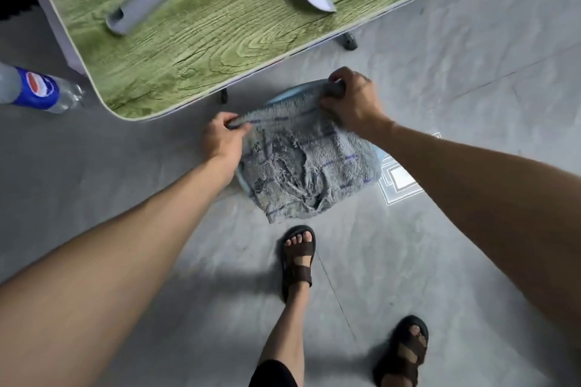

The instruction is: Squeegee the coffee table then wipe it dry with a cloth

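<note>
A grey, worn cloth [301, 166] hangs spread out between my two hands, just in front of the coffee table's near edge. My left hand [221, 135] pinches its upper left corner. My right hand [349, 100] grips its upper right corner. Behind the cloth shows the rim of a light blue basin [292, 93] on the floor. The coffee table [195, 50] has a green wood-grain top with a pale rim. On it lies a white and grey squeegee [151, 0], handle toward the left, blade toward the right.
A plastic bottle with a blue label [37, 91] lies on the grey tiled floor left of the table. My two feet in brown sandals [297, 258] stand below the cloth. A table caster [349, 41] shows under the right edge.
</note>
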Demonstrator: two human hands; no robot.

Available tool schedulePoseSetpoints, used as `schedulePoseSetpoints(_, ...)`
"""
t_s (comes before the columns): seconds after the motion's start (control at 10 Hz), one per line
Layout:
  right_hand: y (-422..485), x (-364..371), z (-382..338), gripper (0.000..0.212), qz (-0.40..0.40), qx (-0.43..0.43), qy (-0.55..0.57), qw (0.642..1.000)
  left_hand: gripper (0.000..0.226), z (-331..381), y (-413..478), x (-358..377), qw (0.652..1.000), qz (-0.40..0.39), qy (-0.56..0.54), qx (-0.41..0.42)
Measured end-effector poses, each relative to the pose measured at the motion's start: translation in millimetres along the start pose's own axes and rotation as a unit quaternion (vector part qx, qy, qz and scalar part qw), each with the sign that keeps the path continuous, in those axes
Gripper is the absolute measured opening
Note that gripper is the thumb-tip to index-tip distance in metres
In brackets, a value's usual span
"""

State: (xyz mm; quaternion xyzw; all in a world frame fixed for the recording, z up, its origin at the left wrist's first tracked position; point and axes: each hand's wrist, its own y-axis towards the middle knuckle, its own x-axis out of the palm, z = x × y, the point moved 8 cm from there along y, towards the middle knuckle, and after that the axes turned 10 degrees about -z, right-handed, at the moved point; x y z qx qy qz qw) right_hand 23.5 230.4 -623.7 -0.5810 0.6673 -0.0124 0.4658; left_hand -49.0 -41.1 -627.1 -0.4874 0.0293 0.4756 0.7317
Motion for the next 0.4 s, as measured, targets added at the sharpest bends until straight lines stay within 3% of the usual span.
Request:
schedulePoseSetpoints(0.1, -40, -20, 8, 0.055, 0.056, 0.007, -0.060, 0.997, 0.041, 27, -26, -8, 0.985, 0.029, 0.171, 0.021)
schedulePoseSetpoints(0.2, -82, -44, 14, 0.047, 0.082, 0.018, -0.043, 0.996, 0.044, 64, -56, 9, 0.964, -0.029, 0.249, 0.091)
schedulePoseSetpoints(0.3, -152, -90, 29, 0.035, 0.023, 0.089, 0.033, 0.995, 0.043, 118, -114, 56, 0.909, -0.228, 0.333, 0.108)
schedulePoseSetpoints(0.4, -200, -111, 36, 0.025, -0.049, 0.131, 0.077, 0.987, 0.042, 155, -159, 81, 0.870, -0.316, 0.359, 0.122)
